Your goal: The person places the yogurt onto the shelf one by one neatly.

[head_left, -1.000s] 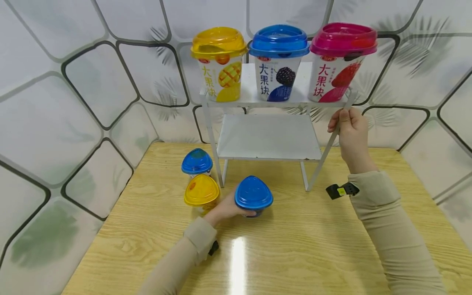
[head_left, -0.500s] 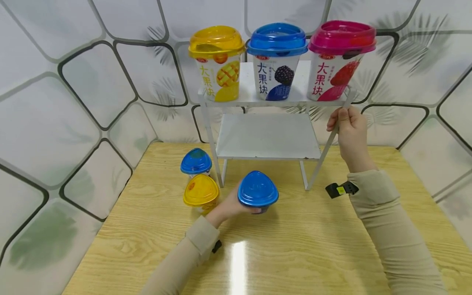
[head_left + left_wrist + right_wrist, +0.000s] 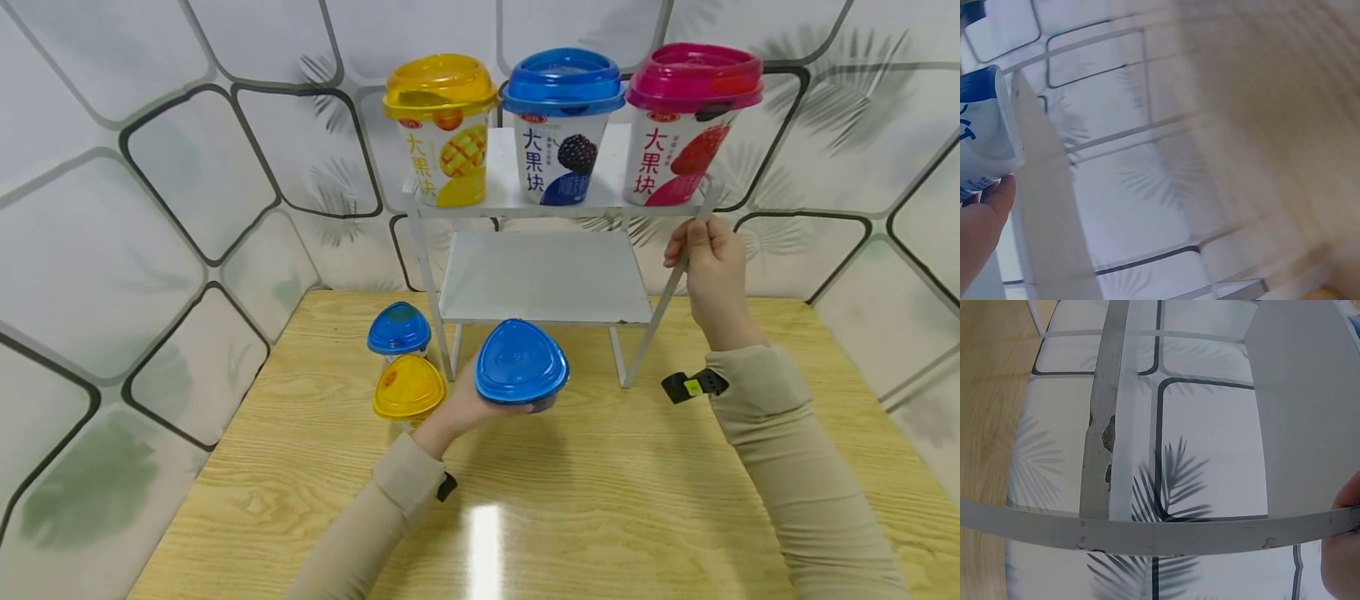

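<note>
My left hand (image 3: 465,407) grips a blue-lidded yogurt cup (image 3: 522,363) from its left side, raised over the table before the rack. In the left wrist view the cup's white base (image 3: 988,131) shows, with fingers (image 3: 999,199) curled under its edge. My right hand (image 3: 716,271) pinches the right front leg of a white two-tier metal rack (image 3: 547,275) just below its top shelf. The right wrist view shows that leg (image 3: 1147,536) running into the hand's grasp at the right edge.
On the top shelf stand a yellow-lidded cup (image 3: 442,129), a blue-lidded cup (image 3: 564,125) and a pink-lidded cup (image 3: 693,125). Left of the rack, another blue-lidded cup (image 3: 399,328) and a yellow-lidded cup (image 3: 409,388) sit on the wooden table (image 3: 600,500). A patterned wall stands behind.
My left hand has lifted the blue-lidded yogurt cup up and toward the rack, and its lid looks larger. My right hand keeps its hold on the rack leg.
</note>
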Motion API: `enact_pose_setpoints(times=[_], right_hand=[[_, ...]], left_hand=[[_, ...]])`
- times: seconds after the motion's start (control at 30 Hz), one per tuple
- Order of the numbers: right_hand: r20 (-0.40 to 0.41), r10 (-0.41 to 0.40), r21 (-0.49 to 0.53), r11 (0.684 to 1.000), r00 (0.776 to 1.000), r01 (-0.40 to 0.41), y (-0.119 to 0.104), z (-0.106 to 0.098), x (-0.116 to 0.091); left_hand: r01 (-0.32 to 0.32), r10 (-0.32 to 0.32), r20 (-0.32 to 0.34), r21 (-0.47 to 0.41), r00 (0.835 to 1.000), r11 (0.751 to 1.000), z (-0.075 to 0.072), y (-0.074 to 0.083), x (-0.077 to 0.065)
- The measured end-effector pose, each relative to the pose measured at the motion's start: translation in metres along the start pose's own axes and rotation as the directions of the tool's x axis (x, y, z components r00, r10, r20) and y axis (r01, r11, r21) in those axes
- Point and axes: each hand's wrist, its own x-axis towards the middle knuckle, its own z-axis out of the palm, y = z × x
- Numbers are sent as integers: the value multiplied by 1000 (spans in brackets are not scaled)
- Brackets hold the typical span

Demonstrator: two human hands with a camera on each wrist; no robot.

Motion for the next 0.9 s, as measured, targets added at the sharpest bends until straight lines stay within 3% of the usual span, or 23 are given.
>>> enact_pose_setpoints(times=[0.13,0.33,0.47,0.67,0.9], right_hand=[[3,-1,2,1000,1000,1,0,0,0],[7,-2,6,1000,1000,2,0,0,1],[1,2,-3,1000,1000,-2,0,0,1],[-5,7,-19,1000,1000,-7,0,-1,0],[2,-13,0,1000,1000,13,1,0,1]], left_hand=[[-71,70,-34,-18,997,997,-5,7,3],[-61,63,-112,16,992,998,-12,14,6],[-86,79,-143,-41,987,996,-18,17,10],[-126,113,-228,-43,967,991,-24,23,15],[-91,82,-344,-11,935,996,-23,34,23]])
